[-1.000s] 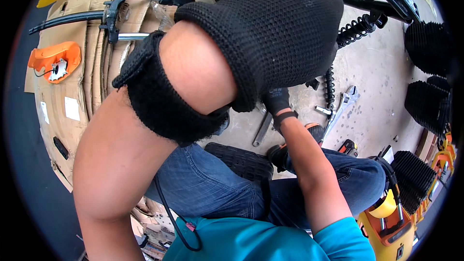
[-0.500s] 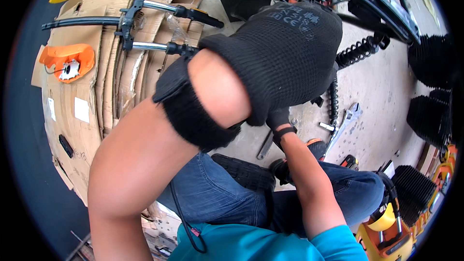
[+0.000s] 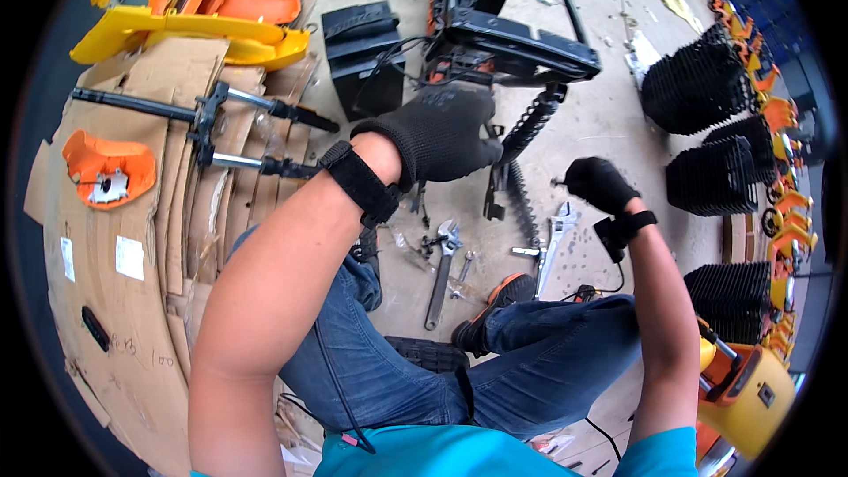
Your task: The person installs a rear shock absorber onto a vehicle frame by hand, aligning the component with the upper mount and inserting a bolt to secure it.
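Observation:
My left hand [image 3: 449, 134], in a black knit glove, is closed at the lower side of a black metal frame [image 3: 521, 31]. Its fingers are mostly hidden, so what they grip does not show. Beside its fingertips a black coil-spring shock absorber [image 3: 533, 124] slants up to the frame. A second dark spring [image 3: 521, 203] hangs or lies below it. My right hand [image 3: 602, 185], also gloved, is closed out to the right, with a small bolt-like piece [image 3: 558, 182] poking from its fingers. Between my legs lie an adjustable wrench [image 3: 440, 278] and a small spanner [image 3: 467, 265]; a larger adjustable wrench [image 3: 554, 243] rests farther right.
A black box [image 3: 362, 62] stands left of the frame. Flattened cardboard [image 3: 168, 256] on the left carries a fork assembly [image 3: 208, 119] and an orange cover [image 3: 108, 168]. Yellow body panels [image 3: 194, 35] lie beyond. Stacked black ribbed parts [image 3: 698, 79] stand at right, near a yellow-orange unit [image 3: 751, 389].
My right hand has come out from beneath the left arm and swung right. My left arm appears lower and farther from the camera, and the view has shifted, showing more of the frame and floor.

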A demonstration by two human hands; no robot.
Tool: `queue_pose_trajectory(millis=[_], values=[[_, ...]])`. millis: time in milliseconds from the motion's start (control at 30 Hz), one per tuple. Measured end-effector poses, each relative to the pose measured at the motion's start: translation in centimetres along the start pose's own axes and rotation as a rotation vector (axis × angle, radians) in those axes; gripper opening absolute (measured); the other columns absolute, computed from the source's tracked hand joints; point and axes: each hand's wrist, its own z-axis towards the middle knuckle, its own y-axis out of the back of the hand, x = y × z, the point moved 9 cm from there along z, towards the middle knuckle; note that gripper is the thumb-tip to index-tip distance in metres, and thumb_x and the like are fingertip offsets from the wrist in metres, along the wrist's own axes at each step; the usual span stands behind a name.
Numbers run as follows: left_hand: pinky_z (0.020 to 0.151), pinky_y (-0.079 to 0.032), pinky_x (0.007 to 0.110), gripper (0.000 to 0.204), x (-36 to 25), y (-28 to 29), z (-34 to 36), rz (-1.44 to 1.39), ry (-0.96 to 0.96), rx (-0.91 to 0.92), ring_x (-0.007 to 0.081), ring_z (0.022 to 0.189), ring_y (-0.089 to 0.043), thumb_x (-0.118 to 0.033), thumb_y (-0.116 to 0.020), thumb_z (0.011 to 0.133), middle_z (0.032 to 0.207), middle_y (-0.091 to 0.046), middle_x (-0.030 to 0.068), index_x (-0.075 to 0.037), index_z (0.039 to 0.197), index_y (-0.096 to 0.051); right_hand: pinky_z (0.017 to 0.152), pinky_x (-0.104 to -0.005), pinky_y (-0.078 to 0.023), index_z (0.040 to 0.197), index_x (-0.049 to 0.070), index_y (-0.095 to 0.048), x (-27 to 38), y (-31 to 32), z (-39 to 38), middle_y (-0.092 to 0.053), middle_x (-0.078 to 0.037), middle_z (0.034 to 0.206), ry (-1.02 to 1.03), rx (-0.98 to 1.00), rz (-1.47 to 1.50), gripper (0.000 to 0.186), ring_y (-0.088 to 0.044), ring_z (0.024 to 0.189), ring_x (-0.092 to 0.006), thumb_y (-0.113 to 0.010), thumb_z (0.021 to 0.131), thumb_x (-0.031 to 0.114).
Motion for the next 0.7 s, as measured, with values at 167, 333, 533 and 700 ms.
queue_pose_trajectory(millis=[167,333,533,700], values=[[0.084,-0.050,0.039,0.040,-2.2,-3.7,3.5,-0.069,-0.022,0.123,0.0327,0.094,-0.065,-0.029,-0.064,0.090,0.101,-0.065,0.0241,0.004,0.112,-0.060,0.069,-0.0220,-0.050,0.107,0.004,-0.067,0.3,11.1,-6.2,-0.066,0.000,0.091,-0.451,-0.381,0.859,0.019,-0.059,0.077,-0.0073,-0.067,0.091,0.016],[0.084,-0.050,0.028,0.038,-6.5,-3.0,7.1,-0.843,-0.166,-0.162,0.0138,0.098,-0.062,-0.028,-0.050,0.103,0.110,-0.064,0.0086,-0.003,0.132,-0.053,0.075,-0.0228,-0.050,0.115,0.002,-0.062,9.1,15.4,-5.5,-0.067,-0.004,0.100,-0.192,-0.589,1.126,0.030,-0.062,0.087,-0.0094,-0.067,0.092,0.020],[0.085,-0.053,0.025,0.028,-7.4,-2.1,8.0,-1.109,-0.066,-0.157,0.0078,0.094,-0.061,-0.020,-0.050,0.103,0.105,-0.064,0.0040,0.000,0.121,-0.059,0.066,-0.0264,-0.054,0.098,-0.004,-0.065,11.0,15.2,-2.7,-0.069,-0.010,0.081,-0.111,-0.713,1.015,0.021,-0.067,0.072,-0.0127,-0.070,0.087,0.012],[0.068,-0.057,0.024,0.023,-5.6,-1.9,7.3,-0.695,0.007,-0.104,0.0089,0.075,-0.066,-0.016,-0.053,0.101,0.089,-0.068,0.0054,0.000,0.114,-0.063,0.063,-0.0283,-0.050,0.090,-0.002,-0.071,10.7,12.6,-2.0,-0.070,-0.008,0.077,-0.202,-0.513,0.754,0.017,-0.062,0.067,-0.0115,-0.066,0.087,0.014]])
